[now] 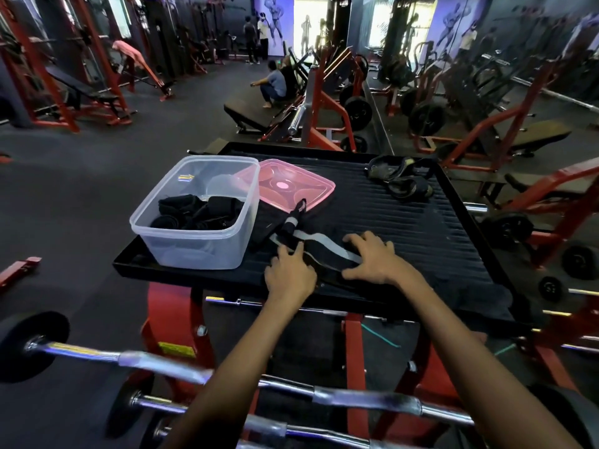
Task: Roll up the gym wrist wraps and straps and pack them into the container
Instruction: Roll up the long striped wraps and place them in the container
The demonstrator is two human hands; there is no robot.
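A black wrist wrap with a grey strip (327,251) lies flat near the front edge of the ribbed black platform (405,222). My left hand (290,275) pinches its near left end. My right hand (372,259) presses on its right part with fingers spread. Another wrap (291,223) lies half rolled just behind. The clear plastic container (194,241) stands on the platform's left side and holds several rolled black wraps (197,213). Its pink lid (288,186) lies beside it.
A pair of black lifting straps (400,176) lies at the platform's far right corner. Chrome barbells (291,393) cross in front of me below the platform. Red gym machines and people stand farther back on the dark floor.
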